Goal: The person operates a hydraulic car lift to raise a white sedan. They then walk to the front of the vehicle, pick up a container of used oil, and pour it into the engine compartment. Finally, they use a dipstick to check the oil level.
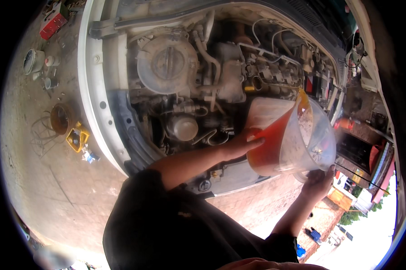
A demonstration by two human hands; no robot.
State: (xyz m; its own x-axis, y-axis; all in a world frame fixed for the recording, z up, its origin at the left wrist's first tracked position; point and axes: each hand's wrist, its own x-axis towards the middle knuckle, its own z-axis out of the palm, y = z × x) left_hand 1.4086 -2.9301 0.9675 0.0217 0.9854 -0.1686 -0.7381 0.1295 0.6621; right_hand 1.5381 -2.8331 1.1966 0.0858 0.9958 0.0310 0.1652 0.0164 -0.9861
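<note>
A large clear plastic jug (297,144) is tilted over the engine bay, part full of orange-red liquid. The liquid reaches up to the spout (302,96), which points at the engine (270,74). My left hand (245,143) holds the jug's base side, thumb showing and the other fingers partly hidden. Around the jug's lower right side my right hand (319,182) is closed. Just behind the jug sits a pale box-shaped plastic part (268,110). Whether liquid lands in an opening cannot be made out.
A round dusty air filter housing (167,63) and hoses fill the bay's left side. The white car body edge (88,81) curves past it. On the floor at left are a red box (53,21), a white bucket (33,61), a rusty round pan (60,118) and a yellow container (77,136).
</note>
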